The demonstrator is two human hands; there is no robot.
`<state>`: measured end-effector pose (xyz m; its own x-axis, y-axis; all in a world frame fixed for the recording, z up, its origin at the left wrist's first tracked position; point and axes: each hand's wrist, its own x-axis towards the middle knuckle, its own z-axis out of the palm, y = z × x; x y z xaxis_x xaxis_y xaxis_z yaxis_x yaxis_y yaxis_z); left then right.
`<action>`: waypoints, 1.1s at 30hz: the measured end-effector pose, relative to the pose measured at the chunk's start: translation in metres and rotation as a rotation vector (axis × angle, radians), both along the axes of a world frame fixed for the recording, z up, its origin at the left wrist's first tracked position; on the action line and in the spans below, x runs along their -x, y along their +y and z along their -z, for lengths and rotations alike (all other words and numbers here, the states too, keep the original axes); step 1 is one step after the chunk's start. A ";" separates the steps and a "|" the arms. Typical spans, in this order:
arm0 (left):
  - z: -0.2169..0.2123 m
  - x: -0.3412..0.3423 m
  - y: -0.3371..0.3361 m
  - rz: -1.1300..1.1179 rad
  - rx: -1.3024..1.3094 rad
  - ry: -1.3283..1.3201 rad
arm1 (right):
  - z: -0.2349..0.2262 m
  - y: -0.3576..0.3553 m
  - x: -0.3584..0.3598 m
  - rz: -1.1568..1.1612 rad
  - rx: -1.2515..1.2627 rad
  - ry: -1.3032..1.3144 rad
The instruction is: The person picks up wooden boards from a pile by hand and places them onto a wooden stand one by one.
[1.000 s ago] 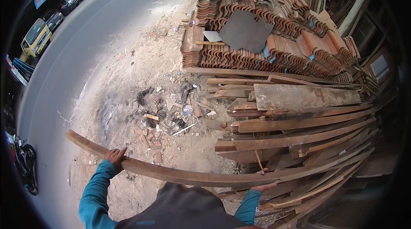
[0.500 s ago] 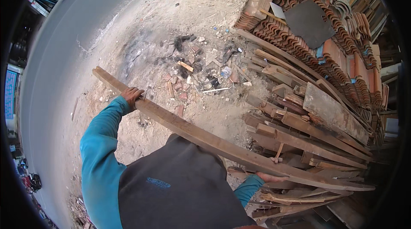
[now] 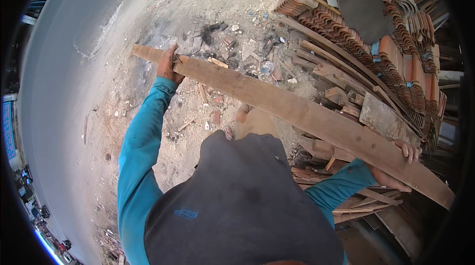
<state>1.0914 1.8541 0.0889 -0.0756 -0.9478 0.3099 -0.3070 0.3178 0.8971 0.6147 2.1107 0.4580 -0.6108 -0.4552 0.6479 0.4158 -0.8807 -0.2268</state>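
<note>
1. A long wooden plank (image 3: 297, 111) is held off the ground by both hands and runs diagonally from the upper left to the lower right of the head view.
2. The left hand (image 3: 166, 64) is placed near the plank's upper-left end. Its fingers are curled over the far edge of the board and closed on it; the arm is stretched out in a teal sleeve (image 3: 141, 141).
3. The right hand (image 3: 398, 166) is placed near the plank's lower-right end. The board is supported from beneath, and the fingertips (image 3: 410, 150) are wrapped up over its near edge, clamped on the wood.
4. A short length of plank projects beyond each hand; the lower-right end reaches past the right hand over the timber pile.
5. The plank is positioned in front of the person's torso, which is covered by a dark vest (image 3: 242, 200), and above one visible foot (image 3: 242, 114).
6. A stack of loose boards and offcuts (image 3: 341, 82) is located to the right, just behind the plank.
7. Stacked red roof tiles (image 3: 391, 37) are located behind the boards, at the upper right.
8. Sandy ground (image 3: 163, 7) strewn with debris and charred scraps (image 3: 232, 42) lies beneath the plank's left half.
9. A grey paved road (image 3: 54, 96) borders the sand at the left.
</note>
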 end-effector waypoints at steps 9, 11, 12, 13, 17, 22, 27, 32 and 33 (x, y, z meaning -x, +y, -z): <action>-0.021 0.058 -0.169 -0.210 -0.630 1.217 | -0.051 -0.201 0.003 -0.177 0.141 0.297; -0.025 0.066 -0.214 -0.227 -0.641 1.226 | -0.057 -0.242 0.034 -0.231 0.164 0.370; -0.023 0.070 -0.230 -0.240 -0.561 1.189 | -0.061 -0.267 0.031 -0.238 0.145 0.360; -0.022 0.073 -0.247 -0.253 -0.482 1.152 | -0.065 -0.290 0.029 -0.234 0.121 0.373; 0.001 0.077 -0.334 -0.235 -0.499 1.157 | -0.075 -0.386 0.018 -0.188 0.067 0.350; 0.013 0.094 -0.447 -0.313 -0.654 1.218 | -0.058 -0.511 0.036 -0.291 0.095 0.360; 0.038 0.072 -0.572 -0.340 -0.653 1.300 | -0.047 -0.649 0.023 -0.218 0.110 0.363; 0.025 0.081 -0.726 -0.227 -0.798 1.282 | -0.049 -0.782 0.023 -0.167 -0.066 0.343; 0.021 0.082 -0.753 -0.198 -0.800 1.261 | -0.047 -0.805 0.020 -0.119 -0.094 0.274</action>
